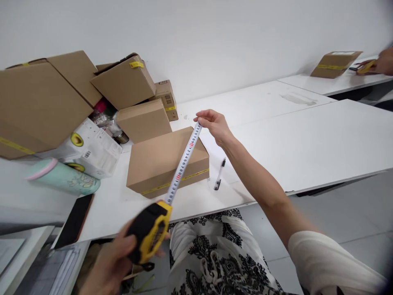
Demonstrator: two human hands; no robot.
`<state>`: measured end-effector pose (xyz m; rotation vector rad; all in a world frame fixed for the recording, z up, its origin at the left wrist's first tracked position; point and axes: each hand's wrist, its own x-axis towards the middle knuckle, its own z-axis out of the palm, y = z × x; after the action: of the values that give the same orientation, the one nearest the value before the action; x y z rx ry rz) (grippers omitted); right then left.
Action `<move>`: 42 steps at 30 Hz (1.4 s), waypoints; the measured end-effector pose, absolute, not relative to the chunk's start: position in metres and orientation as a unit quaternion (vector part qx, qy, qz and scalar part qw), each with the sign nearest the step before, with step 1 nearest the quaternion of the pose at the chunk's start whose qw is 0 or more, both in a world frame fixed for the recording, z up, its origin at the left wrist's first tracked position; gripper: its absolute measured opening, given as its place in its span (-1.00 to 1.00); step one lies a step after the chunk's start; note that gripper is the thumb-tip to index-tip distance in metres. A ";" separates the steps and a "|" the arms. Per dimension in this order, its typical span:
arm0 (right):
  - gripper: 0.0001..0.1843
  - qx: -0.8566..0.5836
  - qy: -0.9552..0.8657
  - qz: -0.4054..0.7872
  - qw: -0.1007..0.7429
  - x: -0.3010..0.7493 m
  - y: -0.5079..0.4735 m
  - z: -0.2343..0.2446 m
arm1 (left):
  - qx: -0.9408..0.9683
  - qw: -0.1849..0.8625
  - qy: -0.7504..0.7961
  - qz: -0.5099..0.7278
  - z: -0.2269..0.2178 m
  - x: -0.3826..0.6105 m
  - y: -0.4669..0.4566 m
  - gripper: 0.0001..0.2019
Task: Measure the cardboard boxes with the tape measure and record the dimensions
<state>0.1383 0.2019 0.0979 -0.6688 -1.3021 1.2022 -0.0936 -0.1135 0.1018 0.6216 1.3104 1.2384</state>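
My left hand [118, 258] is closed around the black and yellow case of a tape measure [152, 233], low in front of the table edge. From the case a white blade [182, 164] with black and red numbers runs up and away. Its far end is pinched between the thumb and fingers of my right hand [211, 123], which hides the tip. The blade passes above a closed brown cardboard box [162, 157] with a yellow tape strip along its side. Whether the blade touches the box, I cannot tell. A clear pen with black ends [220, 174] lies right of the box on white paper.
Several cardboard boxes [125, 82] are stacked at the back left. Near them are an avocado-print carton [92, 147], a mint tumbler [67, 176] lying tilted and a dark phone [75, 219]. At far right, another person's hand [385, 61] is near a box [334, 64] on the white table [291, 135].
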 end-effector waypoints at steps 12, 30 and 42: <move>-0.88 -0.387 -0.582 0.585 0.412 0.081 0.268 0.093 | 0.252 0.742 0.335 0.523 0.096 0.041 -0.062 -0.34; -0.83 -0.328 -0.589 0.626 0.391 0.083 0.249 0.064 | 0.169 0.756 0.332 0.538 0.059 0.076 -0.099 0.15; -0.86 -0.335 -0.577 0.636 0.388 0.083 0.249 0.064 | 0.183 0.749 0.329 0.546 0.052 0.078 -0.097 0.06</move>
<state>0.0827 0.2487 0.0643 -0.8525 -1.4679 1.6174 0.0783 -0.0965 0.0521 0.3996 0.7188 1.1932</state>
